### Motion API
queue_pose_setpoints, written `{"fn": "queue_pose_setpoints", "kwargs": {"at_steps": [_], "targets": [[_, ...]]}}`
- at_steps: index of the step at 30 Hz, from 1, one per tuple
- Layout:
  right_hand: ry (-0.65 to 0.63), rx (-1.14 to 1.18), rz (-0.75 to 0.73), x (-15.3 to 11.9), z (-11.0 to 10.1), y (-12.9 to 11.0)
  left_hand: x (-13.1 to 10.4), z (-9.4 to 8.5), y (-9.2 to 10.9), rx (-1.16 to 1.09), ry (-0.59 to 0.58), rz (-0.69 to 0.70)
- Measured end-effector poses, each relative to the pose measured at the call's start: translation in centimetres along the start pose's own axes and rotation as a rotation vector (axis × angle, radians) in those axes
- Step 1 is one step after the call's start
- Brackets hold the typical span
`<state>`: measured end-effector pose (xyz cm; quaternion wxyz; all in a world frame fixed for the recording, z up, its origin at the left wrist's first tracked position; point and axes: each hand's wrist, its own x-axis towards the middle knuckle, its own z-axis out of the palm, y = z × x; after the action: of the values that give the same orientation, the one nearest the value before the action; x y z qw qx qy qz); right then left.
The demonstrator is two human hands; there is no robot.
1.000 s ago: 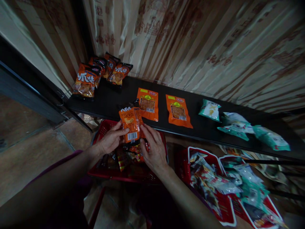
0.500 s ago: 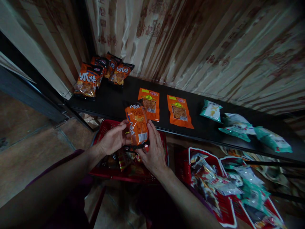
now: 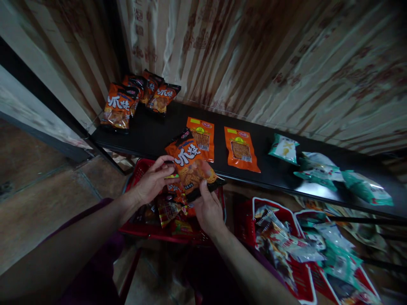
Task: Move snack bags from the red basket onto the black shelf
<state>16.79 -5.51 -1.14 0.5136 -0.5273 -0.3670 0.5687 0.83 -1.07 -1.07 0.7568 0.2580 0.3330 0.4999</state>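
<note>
My right hand point(image 3: 210, 209) grips an orange-and-black snack bag point(image 3: 190, 165) by its lower right corner, thumb on the front. The bag is tilted above a red basket, its printed front showing large white characters. Close by the bag's left edge is my left hand point(image 3: 154, 180), fingers loosely bent and apart; whether the fingertips touch the bag is unclear. Under both hands, the red basket point(image 3: 140, 231) holds several snack packets point(image 3: 170, 211), partly hidden by the bag. Behind the held bag, two flat orange packets point(image 3: 203, 137) point(image 3: 241, 150) lie on a black shelf point(image 3: 148, 135).
Several matching orange-and-black bags point(image 3: 117, 108) stand at the shelf's left end. Several green-and-white bags point(image 3: 284, 148) lie toward its right. Below right are two red baskets with white rims point(image 3: 302, 262) full of packets. A patterned curtain point(image 3: 241, 55) hangs behind.
The snack bag has turned from its back with the barcode to its printed front, its lower end swinging right. My right hand now pinches its bottom corner; my left hand has loosened beside it.
</note>
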Motion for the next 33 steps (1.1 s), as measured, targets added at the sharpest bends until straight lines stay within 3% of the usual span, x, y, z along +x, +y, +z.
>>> {"fn": "queue_pose_setpoints", "kwargs": {"at_steps": [5,11,16,26,33], "targets": [[0.015,0.207,0.214,-0.2,1.1,-0.5,-0.1,0.1,-0.1,0.142,0.065,0.055],[-0.080,0.392,0.322,-0.1,1.2,-1.1,-0.2,-0.2,-0.5,0.311,-0.086,0.123],[-0.073,0.483,0.450,0.2,0.9,-0.5,-0.2,-0.4,-0.8,0.319,-0.144,0.134],[-0.074,0.379,0.436,0.2,0.5,-0.3,-0.4,-0.1,-0.5,0.185,-0.132,0.063],[-0.038,0.239,0.345,0.0,0.8,-0.2,-0.4,-0.1,-0.5,0.112,-0.083,0.029]]}}
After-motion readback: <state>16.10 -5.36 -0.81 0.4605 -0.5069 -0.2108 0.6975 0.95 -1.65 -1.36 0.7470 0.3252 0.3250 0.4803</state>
